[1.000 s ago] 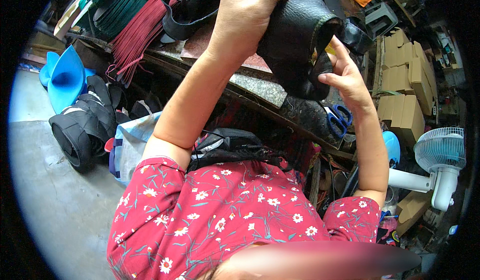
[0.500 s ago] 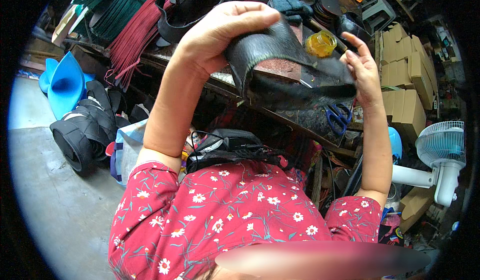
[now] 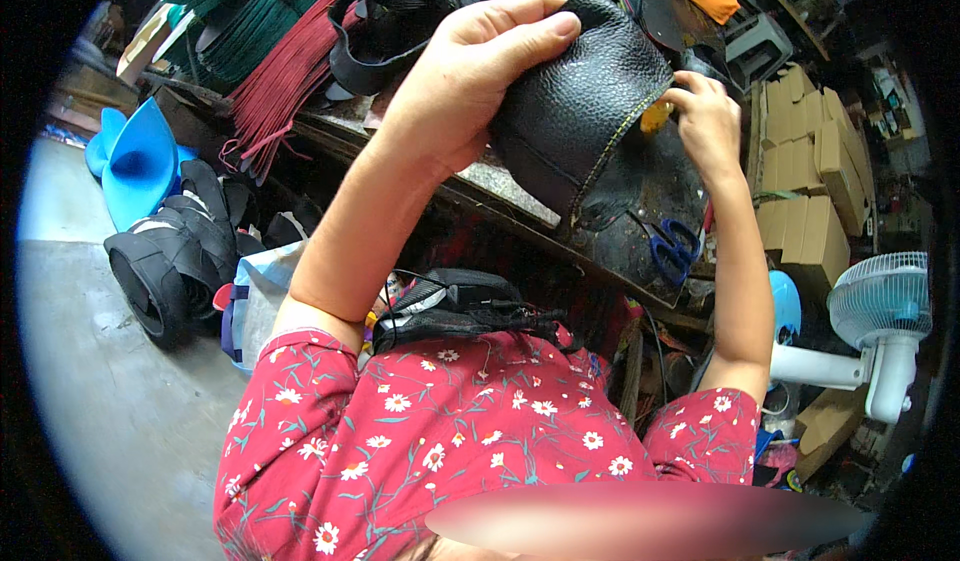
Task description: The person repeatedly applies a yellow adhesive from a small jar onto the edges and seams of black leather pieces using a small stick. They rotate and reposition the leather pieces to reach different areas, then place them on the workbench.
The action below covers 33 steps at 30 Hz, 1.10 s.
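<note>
A black grained leather piece [image 3: 590,91] with pale stitching along its right edge hangs raised above the workbench [image 3: 660,186]; it looks like a shoe upper. My left hand [image 3: 500,56] grips its upper left side, thumb on top and the other fingers partly hidden behind it. At the stitched edge, my right hand [image 3: 708,121] pinches the leather between its fingertips. Behind that hand, a jar of yellow glue [image 3: 657,118] is mostly covered by the leather and fingers. Blue-handled scissors [image 3: 675,251] lie on the bench below my right hand.
Bundles of red cord [image 3: 285,81] and green cord [image 3: 250,26] lie at the far left. Black curved pieces [image 3: 390,21] sit beside them. Cardboard boxes [image 3: 815,151] and a white fan [image 3: 880,311] stand at right. Blue foam sheets [image 3: 140,161] and black rolls [image 3: 170,261] are on the left.
The leather piece has been turned and spread, so its grained face and stitched edge now show. My right hand has moved left and closed on that edge, covering most of the glue jar.
</note>
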Motion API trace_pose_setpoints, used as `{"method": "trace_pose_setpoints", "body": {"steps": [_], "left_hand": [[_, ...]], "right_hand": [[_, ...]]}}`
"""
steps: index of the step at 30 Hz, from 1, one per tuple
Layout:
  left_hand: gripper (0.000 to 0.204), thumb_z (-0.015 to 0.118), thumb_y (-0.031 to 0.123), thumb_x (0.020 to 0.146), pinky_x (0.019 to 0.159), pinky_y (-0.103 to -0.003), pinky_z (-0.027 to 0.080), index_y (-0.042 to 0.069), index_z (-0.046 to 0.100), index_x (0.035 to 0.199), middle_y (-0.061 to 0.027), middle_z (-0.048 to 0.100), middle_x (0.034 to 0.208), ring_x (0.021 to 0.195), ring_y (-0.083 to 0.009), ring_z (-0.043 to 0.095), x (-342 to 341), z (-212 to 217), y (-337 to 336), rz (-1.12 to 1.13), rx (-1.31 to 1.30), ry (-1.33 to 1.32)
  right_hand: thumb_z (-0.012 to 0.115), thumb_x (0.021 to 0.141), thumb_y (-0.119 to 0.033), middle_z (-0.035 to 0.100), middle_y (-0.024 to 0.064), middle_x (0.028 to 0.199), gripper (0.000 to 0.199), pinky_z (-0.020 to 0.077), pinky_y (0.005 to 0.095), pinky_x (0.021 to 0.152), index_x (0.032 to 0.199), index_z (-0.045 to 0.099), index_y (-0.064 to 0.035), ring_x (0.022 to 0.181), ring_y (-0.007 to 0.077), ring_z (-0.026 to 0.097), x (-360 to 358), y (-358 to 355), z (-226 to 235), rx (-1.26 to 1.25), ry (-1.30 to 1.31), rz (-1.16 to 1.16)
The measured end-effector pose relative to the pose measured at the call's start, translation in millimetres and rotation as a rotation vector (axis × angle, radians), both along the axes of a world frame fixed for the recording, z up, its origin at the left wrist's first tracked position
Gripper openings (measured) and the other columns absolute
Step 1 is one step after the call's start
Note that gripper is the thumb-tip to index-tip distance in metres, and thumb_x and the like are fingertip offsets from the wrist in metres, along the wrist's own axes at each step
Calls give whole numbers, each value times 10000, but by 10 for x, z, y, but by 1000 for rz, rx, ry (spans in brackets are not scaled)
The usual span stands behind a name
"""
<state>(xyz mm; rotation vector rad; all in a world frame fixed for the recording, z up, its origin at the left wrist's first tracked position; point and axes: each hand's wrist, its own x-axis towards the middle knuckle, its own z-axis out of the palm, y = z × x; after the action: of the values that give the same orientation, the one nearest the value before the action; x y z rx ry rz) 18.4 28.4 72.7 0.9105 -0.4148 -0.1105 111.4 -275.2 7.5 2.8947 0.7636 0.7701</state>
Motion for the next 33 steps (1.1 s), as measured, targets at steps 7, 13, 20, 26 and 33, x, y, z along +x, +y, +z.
{"method": "trace_pose_setpoints", "body": {"steps": [7, 13, 20, 26, 33], "left_hand": [[292, 589, 126, 970, 833, -235, 521, -31, 613, 1214, -54, 693, 1061, 908, -90, 649, 38, -112, -45, 65, -55, -31], [292, 579, 110, 974, 843, -232, 519, -32, 606, 1228, -57, 686, 1074, 925, -88, 642, -18, -117, -83, 79, -48, -48], [299, 580, 106, 973, 861, -233, 520, -33, 604, 1237, -66, 680, 1097, 961, -96, 638, -65, -141, -93, 119, -55, -94], [283, 586, 105, 968, 826, -228, 528, -42, 621, 1207, -67, 694, 1053, 911, -92, 649, -77, -122, -82, 119, -21, -32], [251, 578, 110, 973, 784, -217, 526, -41, 639, 1164, -54, 701, 1006, 862, -81, 647, -64, -104, -92, 174, 11, -22]], "right_hand": [[534, 789, 23, 677, 32, 1027, 285, 463, 372, 897, 913, 732, -139, 1024, 241, 602, -399, 20, 344, 228, 355, -10], [518, 836, -22, 648, 61, 1112, 508, 420, 253, 918, 1342, 568, -37, 985, 116, 558, -921, 535, 773, 1244, 721, 557], [528, 891, -97, 616, 58, 1106, 546, 432, 220, 858, 1432, 471, -40, 923, 93, 562, -1039, 824, 760, 1359, 896, 473], [526, 900, -116, 625, 57, 1098, 536, 435, 220, 844, 1428, 475, -40, 906, 88, 560, -999, 875, 666, 1346, 960, 500], [527, 911, -124, 622, 55, 1063, 527, 456, 242, 832, 1426, 474, -23, 892, 95, 552, -1033, 830, 643, 1279, 857, 549]]}}
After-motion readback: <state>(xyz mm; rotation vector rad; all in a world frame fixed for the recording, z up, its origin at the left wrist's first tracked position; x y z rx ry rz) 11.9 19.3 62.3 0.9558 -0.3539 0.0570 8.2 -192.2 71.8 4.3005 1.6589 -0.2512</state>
